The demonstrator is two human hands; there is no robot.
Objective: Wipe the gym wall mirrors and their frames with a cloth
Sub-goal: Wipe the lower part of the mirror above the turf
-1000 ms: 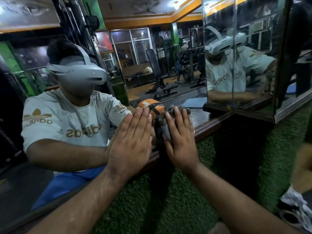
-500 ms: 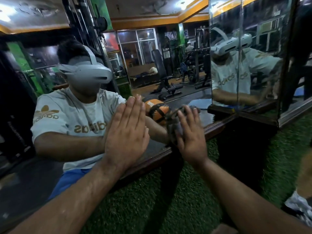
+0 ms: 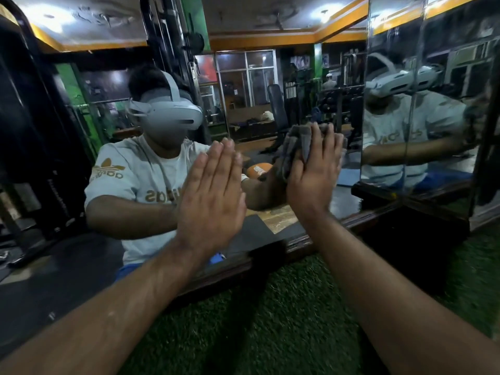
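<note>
Centre frame: left hand (image 3: 209, 194) flat, fingers straight, palm on the large wall mirror (image 3: 81, 163). Right hand (image 3: 313, 174), fingers straight, presses a crumpled grey cloth (image 3: 296, 147) against the glass, right of centre.

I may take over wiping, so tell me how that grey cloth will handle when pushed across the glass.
Probably floppy: the cloth bunches in folds under the right hand. Likely light, since flat fingers alone pin it to the mirror. It may ride up rather than slide flat.

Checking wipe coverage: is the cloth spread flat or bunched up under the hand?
Bunched. The grey cloth shows thick folds beside and above the straight fingers of the right hand, which presses it on the mirror.
</note>
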